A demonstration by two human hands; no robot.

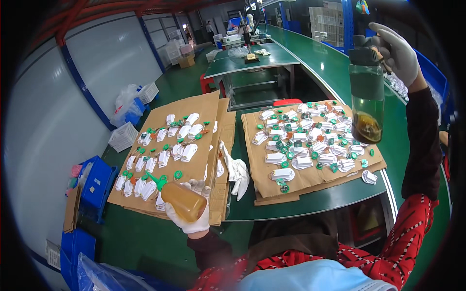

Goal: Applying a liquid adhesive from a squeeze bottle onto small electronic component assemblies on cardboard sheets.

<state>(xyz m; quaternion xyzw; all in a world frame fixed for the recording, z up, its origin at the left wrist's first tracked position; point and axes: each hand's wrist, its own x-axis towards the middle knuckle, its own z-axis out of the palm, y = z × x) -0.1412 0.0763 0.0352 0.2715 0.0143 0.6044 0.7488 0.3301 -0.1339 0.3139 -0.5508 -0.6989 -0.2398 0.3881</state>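
My gloved left hand [190,225] is wrapped round a squeeze bottle [183,201] of amber liquid, tilted so its green nozzle points up and left over the left cardboard sheet [206,116]. Raised at the upper right, my gloved right hand [402,57] grips the dark lid of a clear drink bottle [366,99], which hangs upright with a little brown liquid at its bottom. White plastic parts [188,152] with green discs and wires lie in rows on the left sheet. Many similar parts [302,162] crowd the right cardboard sheet [266,186]. A white glove [238,174] lies between the sheets.
One white part [369,177] sits off the cardboard near the right table edge. A green conveyor [310,63] runs along the right. Blue bins [94,186] and a white basket [123,137] stand on the left floor. Beyond is another green table [272,60]; a person [210,30] stands far back.
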